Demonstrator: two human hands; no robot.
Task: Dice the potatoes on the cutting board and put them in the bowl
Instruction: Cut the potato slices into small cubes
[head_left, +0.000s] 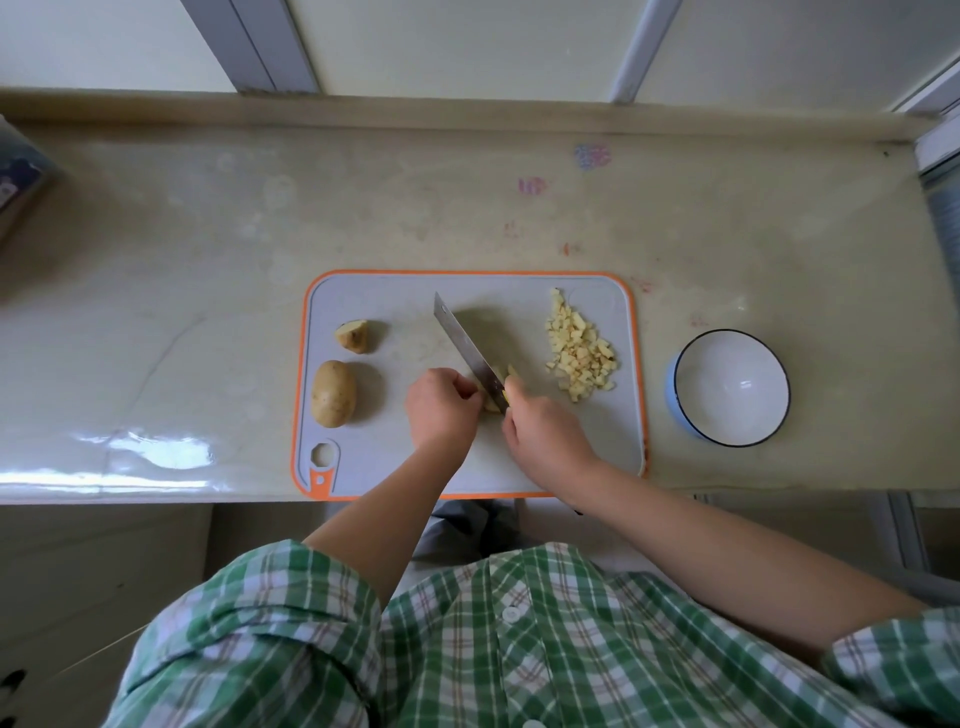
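A grey cutting board (395, 301) with an orange rim lies on the counter. At its left lie a whole potato (333, 393) and a cut potato piece (353, 335). A heap of diced potato (579, 345) sits at its right. My right hand (545, 431) grips the handle of a knife (465, 343), whose blade points up and left. My left hand (441, 408), fingers curled, holds a potato piece (494, 397) against the blade; that piece is mostly hidden. A white bowl (730, 387) with a blue outside stands right of the board with nothing in it.
The pale counter (208, 260) runs left and right, with a raised back ledge and a window frame behind. A dark object (21, 176) sits at the far left edge. The counter's front edge lies just below the board.
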